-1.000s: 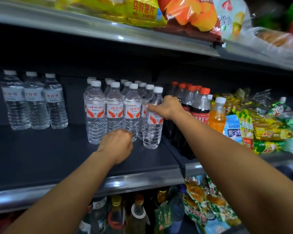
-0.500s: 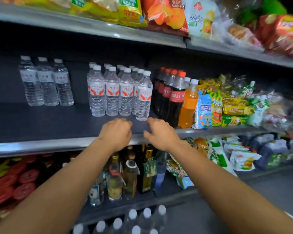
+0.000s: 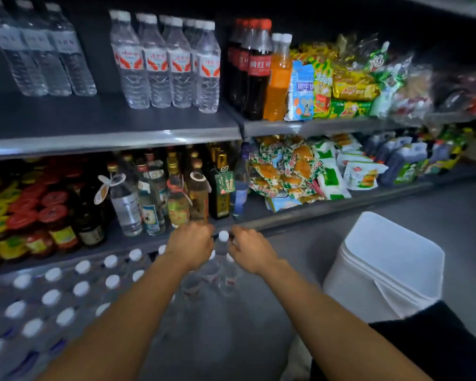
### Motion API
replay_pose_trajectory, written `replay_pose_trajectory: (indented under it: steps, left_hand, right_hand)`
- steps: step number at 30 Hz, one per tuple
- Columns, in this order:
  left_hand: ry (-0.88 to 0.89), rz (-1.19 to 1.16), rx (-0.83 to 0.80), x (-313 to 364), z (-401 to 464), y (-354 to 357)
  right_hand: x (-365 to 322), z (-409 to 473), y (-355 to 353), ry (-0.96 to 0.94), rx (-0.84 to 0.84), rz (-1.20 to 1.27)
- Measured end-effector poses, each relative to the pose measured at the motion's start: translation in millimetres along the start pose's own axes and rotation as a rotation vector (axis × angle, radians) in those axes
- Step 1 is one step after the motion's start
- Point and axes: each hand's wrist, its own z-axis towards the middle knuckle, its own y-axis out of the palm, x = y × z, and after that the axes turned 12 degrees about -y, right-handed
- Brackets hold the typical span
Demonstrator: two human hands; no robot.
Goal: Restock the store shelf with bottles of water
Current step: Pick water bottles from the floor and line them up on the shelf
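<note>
Shelving fills the upper frame: red-labelled water bottles (image 3: pixel 165 61) stand in rows at upper centre on the dark shelf (image 3: pixel 107 119), cola bottles (image 3: pixel 254 67) just right of them. Lower left, packed bottles (image 3: pixel 52 295) sit on the floor. At centre, your left hand (image 3: pixel 188 247) and right hand (image 3: pixel 252 253) flank one loose bottle (image 3: pixel 222 244); fingers curled, contact cannot be told

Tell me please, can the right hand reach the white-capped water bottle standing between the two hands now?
Probably yes. The right hand is already beside the water bottle, fingers near its cap, with nothing between them. The left hand is close on the other side and does not block it.
</note>
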Motion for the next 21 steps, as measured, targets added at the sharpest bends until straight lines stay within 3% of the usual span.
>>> replay_pose_trajectory:
  steps: [8,13,21]
  left_hand:
    - [-0.028,-0.118,-0.269,8,-36,120]
    - [-0.046,-0.13,-0.344,7,-35,167]
    - [-0.084,-0.126,-0.494,2,-25,222]
  right_hand:
    - [25,-43,105,0.2,-0.094,0.201]
    - [44,-44,144,0.327,-0.139,0.245]
    - [78,-7,178,0.526,-0.041,0.351]
